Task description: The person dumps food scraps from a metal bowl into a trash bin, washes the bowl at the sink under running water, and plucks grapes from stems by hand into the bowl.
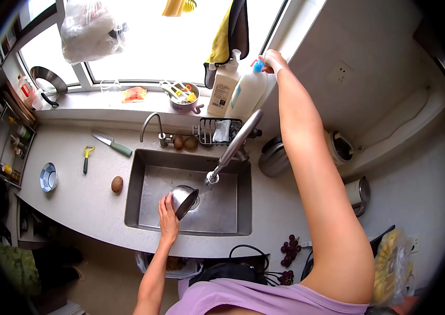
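My left hand [168, 219] grips the rim of a shiny metal bowl [182, 198], tilted on its side inside the steel sink [137, 207]. The bowl's dark opening faces right, under the curved faucet [233, 147]. My right hand [273, 59] stretches up to the windowsill, its fingers closed at the blue top of a large white bottle [247, 93]. Part of those fingers is hidden behind the top. Beside it stands a cream pump bottle [223, 89].
Left of the sink lie a kiwi [117, 184], a green peeler [87, 159], a knife [112, 143] and a patterned bowl [49, 177]. A rack [213, 131] sits behind the sink. Grapes [289, 250] lie at the right front. Another person's sleeve [15, 268] shows lower left.
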Available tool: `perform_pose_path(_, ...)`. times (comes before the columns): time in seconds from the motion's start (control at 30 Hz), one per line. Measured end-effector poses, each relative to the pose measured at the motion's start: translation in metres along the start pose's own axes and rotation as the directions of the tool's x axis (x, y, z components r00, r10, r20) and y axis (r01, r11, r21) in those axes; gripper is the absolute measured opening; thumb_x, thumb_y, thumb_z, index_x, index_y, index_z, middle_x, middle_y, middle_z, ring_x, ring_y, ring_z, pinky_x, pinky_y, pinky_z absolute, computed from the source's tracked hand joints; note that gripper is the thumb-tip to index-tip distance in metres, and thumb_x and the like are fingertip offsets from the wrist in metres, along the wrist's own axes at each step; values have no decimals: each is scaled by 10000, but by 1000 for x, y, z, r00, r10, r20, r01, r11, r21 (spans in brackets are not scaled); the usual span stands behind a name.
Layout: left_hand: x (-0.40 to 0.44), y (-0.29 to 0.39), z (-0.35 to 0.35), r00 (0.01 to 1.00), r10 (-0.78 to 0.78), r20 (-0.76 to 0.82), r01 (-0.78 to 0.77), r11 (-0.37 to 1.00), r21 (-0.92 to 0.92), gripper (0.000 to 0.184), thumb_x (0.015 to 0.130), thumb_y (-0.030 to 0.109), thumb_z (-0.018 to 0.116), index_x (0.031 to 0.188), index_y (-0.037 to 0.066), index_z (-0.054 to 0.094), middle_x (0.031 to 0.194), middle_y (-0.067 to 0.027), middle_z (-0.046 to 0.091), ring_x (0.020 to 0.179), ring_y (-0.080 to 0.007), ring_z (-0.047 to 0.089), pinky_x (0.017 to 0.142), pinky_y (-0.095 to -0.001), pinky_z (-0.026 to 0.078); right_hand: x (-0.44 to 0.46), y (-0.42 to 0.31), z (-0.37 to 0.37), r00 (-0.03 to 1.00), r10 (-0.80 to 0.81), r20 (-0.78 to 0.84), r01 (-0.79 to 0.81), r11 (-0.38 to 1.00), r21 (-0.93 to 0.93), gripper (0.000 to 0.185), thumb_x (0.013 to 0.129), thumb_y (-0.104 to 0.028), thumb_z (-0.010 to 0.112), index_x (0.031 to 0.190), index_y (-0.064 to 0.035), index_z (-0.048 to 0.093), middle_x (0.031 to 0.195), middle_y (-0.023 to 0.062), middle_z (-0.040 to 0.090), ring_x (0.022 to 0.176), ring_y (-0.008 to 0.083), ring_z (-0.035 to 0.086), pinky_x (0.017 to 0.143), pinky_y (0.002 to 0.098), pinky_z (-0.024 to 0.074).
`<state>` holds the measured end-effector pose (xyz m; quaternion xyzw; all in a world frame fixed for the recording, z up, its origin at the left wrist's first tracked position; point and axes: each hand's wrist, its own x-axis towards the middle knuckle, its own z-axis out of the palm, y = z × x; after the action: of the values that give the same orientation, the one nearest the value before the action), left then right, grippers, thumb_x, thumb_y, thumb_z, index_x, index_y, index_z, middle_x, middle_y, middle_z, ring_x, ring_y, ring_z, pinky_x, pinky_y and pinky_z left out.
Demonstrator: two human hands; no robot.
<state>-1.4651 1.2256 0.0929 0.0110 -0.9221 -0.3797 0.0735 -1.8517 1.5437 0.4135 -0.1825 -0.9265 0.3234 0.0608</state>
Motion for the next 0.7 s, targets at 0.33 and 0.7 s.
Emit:
perform_pose_path(0.33,14,5,-14,823,-514,242,517,501,-694,653,898,244,563,1432,181,193,1452,-167,271,1289,-358,355,826,-487,532,-102,-3,-16,758,-576,307,443,799,407,486,906,-431,565,966,42,662,791,100,681,688,128,669,650,235,563)
perform_pose_path(0.7,14,26,-6,873,-435,221,450,544,-708,661,934,548,397,1440,158,225,1482,-155,254,1347,-336,277,1034,-436,354,-364,214,235,155,-748,645,938,317,142,507,769,-48,546,1254,72,464,1221,216,559,1194,314,500,1038,438,352)
